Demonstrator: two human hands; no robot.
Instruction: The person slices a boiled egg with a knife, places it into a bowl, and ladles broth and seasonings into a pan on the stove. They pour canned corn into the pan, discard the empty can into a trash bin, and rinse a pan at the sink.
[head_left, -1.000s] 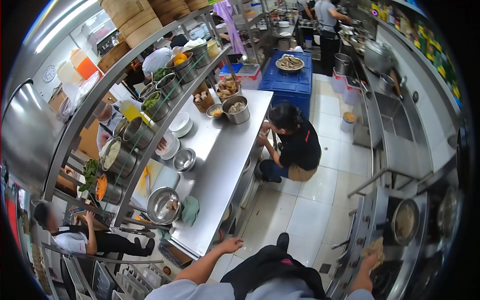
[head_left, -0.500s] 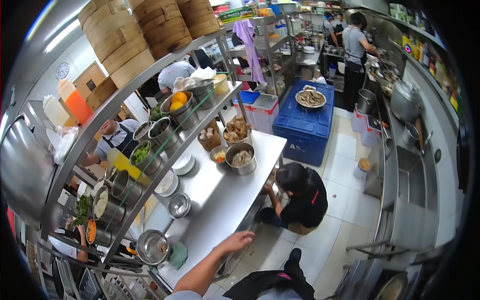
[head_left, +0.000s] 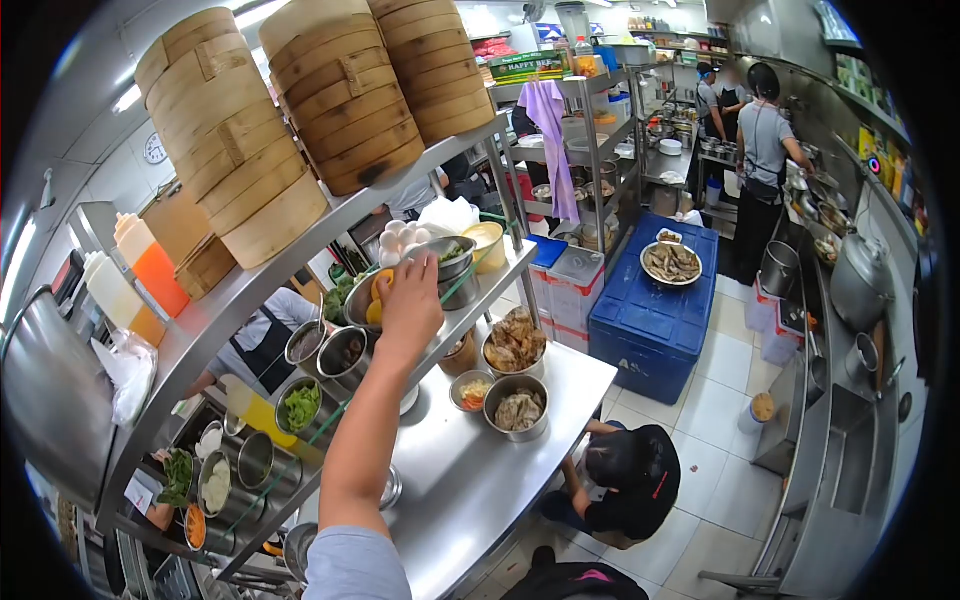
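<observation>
My left hand (head_left: 412, 305) reaches up to the upper steel shelf (head_left: 465, 318), its fingers stretched out and apart at the rim of the containers there. Yellow-orange fruit (head_left: 382, 286) sits in a steel pot just left of the fingers, partly covered by the hand. Right beside the fingertips is a steel bowl of chopped greens (head_left: 456, 252). Behind them are several eggs (head_left: 400, 240) and a pale yellow tub (head_left: 486, 243). Whether the fingertips touch anything is hard to make out. My right hand is out of view.
Tall bamboo steamers (head_left: 345, 85) stand on the top rack. Steel pots of food (head_left: 516, 408) sit on the steel table (head_left: 470, 480). A person in black (head_left: 640, 480) crouches by the table's right side. Beyond stands a blue cooler box (head_left: 650, 335) bearing a plate; other people work farther back.
My left hand has gone from low over the table's front edge up to the shelf containers. The view has shifted, and the crouching person appears lower in it.
</observation>
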